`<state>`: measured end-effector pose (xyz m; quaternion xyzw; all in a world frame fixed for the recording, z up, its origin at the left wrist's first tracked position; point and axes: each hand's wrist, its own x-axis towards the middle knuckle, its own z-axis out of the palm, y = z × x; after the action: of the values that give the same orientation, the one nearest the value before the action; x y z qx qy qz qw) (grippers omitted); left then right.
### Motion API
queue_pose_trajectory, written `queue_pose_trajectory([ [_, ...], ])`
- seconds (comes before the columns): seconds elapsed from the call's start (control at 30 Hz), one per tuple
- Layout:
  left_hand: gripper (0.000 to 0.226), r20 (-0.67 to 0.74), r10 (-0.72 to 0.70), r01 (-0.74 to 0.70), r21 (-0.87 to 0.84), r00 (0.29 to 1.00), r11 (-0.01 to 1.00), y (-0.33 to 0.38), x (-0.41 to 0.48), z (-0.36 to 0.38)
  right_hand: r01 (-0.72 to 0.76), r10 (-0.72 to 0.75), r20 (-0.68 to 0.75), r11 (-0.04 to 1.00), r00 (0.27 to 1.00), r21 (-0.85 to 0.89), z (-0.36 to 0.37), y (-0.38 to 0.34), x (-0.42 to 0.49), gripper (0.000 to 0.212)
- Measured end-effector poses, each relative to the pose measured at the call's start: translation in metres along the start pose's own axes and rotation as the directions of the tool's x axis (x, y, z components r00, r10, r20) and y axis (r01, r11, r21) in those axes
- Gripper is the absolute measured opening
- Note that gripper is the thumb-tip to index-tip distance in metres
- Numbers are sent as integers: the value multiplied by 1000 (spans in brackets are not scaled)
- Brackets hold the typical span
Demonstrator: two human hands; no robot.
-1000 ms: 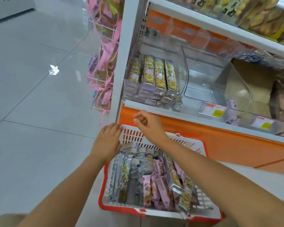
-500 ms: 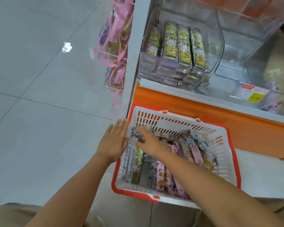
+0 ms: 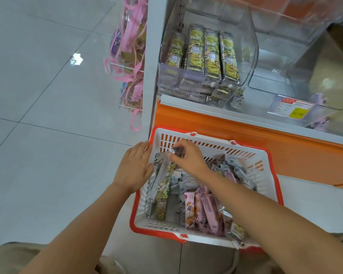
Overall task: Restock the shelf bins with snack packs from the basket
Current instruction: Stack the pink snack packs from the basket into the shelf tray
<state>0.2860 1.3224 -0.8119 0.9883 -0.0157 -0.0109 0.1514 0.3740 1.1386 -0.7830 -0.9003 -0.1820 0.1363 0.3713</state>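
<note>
Basket rim (image 3: 212, 138) touching left hand (image 3: 134, 171), right fingers (image 3: 186, 147) pinching pack (image 3: 161, 180)

Both bare arms reached forward and down. The left hand (image 3: 134, 169) was flat, with its fingers straight and close together, pointing away from the body. The right hand (image 3: 190, 160) was just beside it, back up, with its fingers bent down. Its fingertips pinched the top end of a snack pack (image 3: 162, 180).
</note>
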Motion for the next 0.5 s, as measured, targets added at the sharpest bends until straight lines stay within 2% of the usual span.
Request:
queue_pose_trajectory([
  [0.07,61,-63,39,-49,-167,997,985,13,5,-9,8,-5,-58,998,998,59,-16,-10,3,18],
  [0.13,55,46,30,-7,-437,999,900,28,9,-20,44,-34,-97,994,995,102,-30,-20,6,15],
  [0.2,33,138,38,57,-627,990,777,44,12,-29,81,-61,-128,984,990,158,-42,-32,7,16],
  [0.27,12,104,-11,82,-716,995,693,55,15,-36,97,-61,-152,965,986,242,-54,-46,6,25],
  [0.37,13,82,-124,136,-838,989,529,61,18,-46,88,-57,-100,936,993,341,-69,-59,1,48],
  [0.5,22,87,-286,183,-926,954,329,64,21,-60,112,-117,12,972,993,204,-76,-51,-14,53],
])
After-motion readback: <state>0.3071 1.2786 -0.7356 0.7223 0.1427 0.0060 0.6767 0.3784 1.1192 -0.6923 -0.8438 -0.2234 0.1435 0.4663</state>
